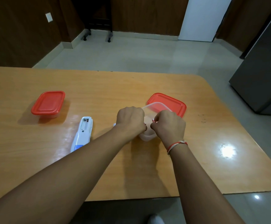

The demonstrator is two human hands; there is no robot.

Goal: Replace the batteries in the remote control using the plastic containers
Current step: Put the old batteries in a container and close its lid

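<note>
A white remote control point(82, 133) lies face down on the table, its battery compartment open and empty at the far end. To its right stands an open clear plastic container point(155, 106), mostly hidden by my hands. My right hand point(168, 125) hovers over it, pinching a small battery point(153, 120) with a reddish end. My left hand point(130, 120) is closed beside it; something reddish shows at its fingertips, too hidden to name. The container's red lid point(171, 102) lies just behind. A small white piece point(114, 124) peeks out left of my left wrist.
A second container, closed with a red lid point(48, 103), sits at the table's left. The orange wooden table point(99, 88) has a rounded far right corner. A grey refrigerator point(263, 70) stands on the right. Tiled floor lies beyond.
</note>
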